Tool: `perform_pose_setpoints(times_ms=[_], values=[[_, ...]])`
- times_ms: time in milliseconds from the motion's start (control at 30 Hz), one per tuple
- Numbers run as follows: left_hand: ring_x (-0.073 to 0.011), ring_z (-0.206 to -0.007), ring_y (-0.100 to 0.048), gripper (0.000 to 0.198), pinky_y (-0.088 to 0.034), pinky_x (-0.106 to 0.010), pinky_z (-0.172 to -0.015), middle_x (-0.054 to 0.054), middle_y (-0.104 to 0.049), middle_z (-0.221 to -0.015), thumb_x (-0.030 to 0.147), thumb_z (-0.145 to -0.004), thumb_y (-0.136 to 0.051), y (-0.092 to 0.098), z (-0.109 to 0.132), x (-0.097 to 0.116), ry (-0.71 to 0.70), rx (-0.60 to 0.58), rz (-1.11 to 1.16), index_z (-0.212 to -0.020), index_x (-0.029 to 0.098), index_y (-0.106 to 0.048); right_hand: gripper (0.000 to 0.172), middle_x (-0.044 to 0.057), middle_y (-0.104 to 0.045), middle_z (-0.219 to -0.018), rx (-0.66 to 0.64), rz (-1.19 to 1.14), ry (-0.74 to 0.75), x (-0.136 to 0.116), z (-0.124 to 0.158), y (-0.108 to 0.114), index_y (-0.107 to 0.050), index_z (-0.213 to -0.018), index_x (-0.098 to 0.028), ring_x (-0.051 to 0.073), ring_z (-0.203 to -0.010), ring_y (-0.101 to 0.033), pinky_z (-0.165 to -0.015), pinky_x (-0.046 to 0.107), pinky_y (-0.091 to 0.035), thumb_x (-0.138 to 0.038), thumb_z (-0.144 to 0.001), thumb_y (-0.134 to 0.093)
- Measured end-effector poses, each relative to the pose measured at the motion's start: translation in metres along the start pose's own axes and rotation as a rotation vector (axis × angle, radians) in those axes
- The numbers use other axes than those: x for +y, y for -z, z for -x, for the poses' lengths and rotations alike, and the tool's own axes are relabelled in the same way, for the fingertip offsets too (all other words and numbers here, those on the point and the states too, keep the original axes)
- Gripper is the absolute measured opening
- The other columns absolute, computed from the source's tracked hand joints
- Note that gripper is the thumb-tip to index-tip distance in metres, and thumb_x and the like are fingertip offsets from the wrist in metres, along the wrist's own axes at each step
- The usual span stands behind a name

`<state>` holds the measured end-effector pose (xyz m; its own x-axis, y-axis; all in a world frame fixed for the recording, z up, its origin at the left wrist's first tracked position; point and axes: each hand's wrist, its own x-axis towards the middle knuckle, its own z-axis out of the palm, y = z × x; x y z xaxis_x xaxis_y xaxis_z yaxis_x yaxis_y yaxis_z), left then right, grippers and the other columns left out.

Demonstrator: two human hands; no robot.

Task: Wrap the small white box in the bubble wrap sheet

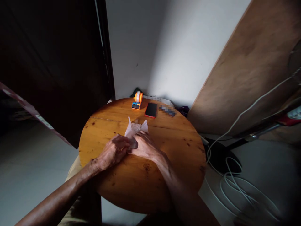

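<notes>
Both my hands are at the middle of the round wooden table, on a piece of bubble wrap [136,126]. My left hand [115,150] has its fingers curled against the near left side of the wrap. From the right, my right hand [144,146] closes over the wrap, fingers bent and partly hidden. A small dark grey patch [134,143] shows between the two hands; what it belongs to is too covered to make out. The wrap's far end stands up with two raised corners.
Toward the table's [174,141] far edge are an orange tape dispenser [137,99], a phone [150,110] with a red edge and a blurred item [167,110]. Behind stands a white wall [150,56]. White cable [237,182] lies coiled on the floor at right, beside a black stand base [223,160].
</notes>
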<state>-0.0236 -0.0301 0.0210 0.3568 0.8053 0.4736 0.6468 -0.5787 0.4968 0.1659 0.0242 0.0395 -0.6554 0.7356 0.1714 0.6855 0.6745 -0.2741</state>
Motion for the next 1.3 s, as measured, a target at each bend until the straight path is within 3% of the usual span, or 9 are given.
perform_pose_setpoints(times_ms=[200,333,500,600,700,833,1033,1167,1300], values=[[-0.026,-0.115,-0.062,0.016,-0.052,-0.04,-0.092,-0.014,-0.061,-0.132,0.008,-0.078,-0.055,-0.006,-0.004,-0.003,0.085,-0.025,0.15,-0.083,0.018,-0.066,0.042,0.01,-0.07,-0.1,-0.033,-0.039,-0.033,0.0,0.002,-0.001,-0.066,-0.1,-0.016,0.026,-0.1,-0.06,-0.087,0.037,-0.044,-0.045,-0.073,-0.079],[-0.0237,-0.106,-0.066,0.02,-0.053,-0.037,-0.09,-0.011,-0.068,-0.121,0.007,-0.076,-0.053,-0.009,-0.007,-0.001,0.13,-0.076,0.233,-0.088,0.018,-0.064,0.04,0.01,-0.069,-0.105,-0.058,-0.073,-0.032,0.0,0.004,0.004,-0.065,-0.103,-0.018,0.026,-0.102,-0.061,-0.088,0.037,-0.044,-0.041,-0.074,-0.079],[-0.0222,-0.092,-0.067,0.042,-0.055,-0.035,-0.083,-0.009,-0.071,-0.098,0.012,-0.079,-0.05,-0.005,-0.01,0.005,0.139,-0.1,0.131,-0.12,0.016,-0.06,0.04,0.012,-0.069,-0.108,-0.116,-0.145,-0.037,0.012,0.008,0.022,-0.064,-0.104,-0.017,0.028,-0.102,-0.062,-0.085,0.038,-0.048,-0.036,-0.072,-0.078],[-0.022,-0.091,-0.067,0.047,-0.056,-0.035,-0.083,-0.011,-0.069,-0.101,0.014,-0.081,-0.048,-0.005,-0.01,0.006,0.089,-0.098,0.071,-0.127,0.014,-0.056,0.045,0.01,-0.067,-0.12,-0.043,-0.323,-0.048,0.023,0.009,0.034,-0.061,-0.117,-0.02,0.026,-0.11,-0.062,-0.091,0.038,-0.049,-0.031,-0.075,-0.075],[-0.0232,-0.097,-0.067,0.045,-0.055,-0.036,-0.088,-0.014,-0.068,-0.108,0.013,-0.082,-0.047,-0.006,-0.009,0.005,0.055,-0.096,0.02,-0.126,0.013,-0.056,0.032,0.007,-0.068,-0.119,0.093,-0.48,-0.125,0.028,0.01,0.04,-0.062,-0.112,-0.021,0.023,-0.108,-0.064,-0.09,0.039,-0.049,-0.029,-0.081,-0.067],[-0.0236,-0.096,-0.067,0.035,-0.055,-0.035,-0.087,-0.014,-0.068,-0.107,0.013,-0.084,-0.047,-0.006,-0.01,0.005,0.049,-0.116,-0.007,-0.116,0.014,-0.06,0.023,0.008,-0.068,-0.113,0.311,-0.476,-0.324,0.027,0.025,0.029,-0.061,-0.1,-0.021,0.024,-0.107,-0.063,-0.087,0.038,-0.05,-0.033,-0.08,-0.065],[-0.0216,-0.093,-0.066,0.038,-0.054,-0.032,-0.086,-0.01,-0.068,-0.101,0.01,-0.081,-0.048,-0.006,-0.009,0.002,0.028,-0.108,0.0,-0.117,0.016,-0.059,0.062,0.01,-0.07,-0.101,0.205,-0.471,-0.632,0.022,0.05,-0.005,-0.049,-0.131,-0.018,0.02,-0.076,-0.066,-0.069,0.034,-0.052,-0.044,-0.078,-0.067],[-0.0236,-0.095,-0.065,0.029,-0.054,-0.035,-0.088,-0.011,-0.068,-0.1,0.01,-0.079,-0.05,-0.011,-0.006,-0.005,0.001,-0.087,0.014,-0.104,0.017,-0.062,0.055,0.007,-0.072,-0.09,0.261,-0.354,-0.666,0.016,0.041,-0.021,-0.05,-0.133,-0.019,0.02,-0.072,-0.065,-0.066,0.031,-0.049,-0.037,-0.082,-0.062],[-0.0237,-0.096,-0.064,0.034,-0.054,-0.037,-0.09,-0.01,-0.067,-0.099,0.01,-0.078,-0.05,-0.016,-0.004,-0.01,-0.032,-0.068,0.04,-0.11,0.017,-0.06,0.048,0.006,-0.073,-0.089,0.257,-0.274,-0.706,0.013,0.031,-0.026,-0.053,-0.129,-0.018,0.018,-0.069,-0.063,-0.063,0.027,-0.046,-0.022,-0.081,-0.057]])
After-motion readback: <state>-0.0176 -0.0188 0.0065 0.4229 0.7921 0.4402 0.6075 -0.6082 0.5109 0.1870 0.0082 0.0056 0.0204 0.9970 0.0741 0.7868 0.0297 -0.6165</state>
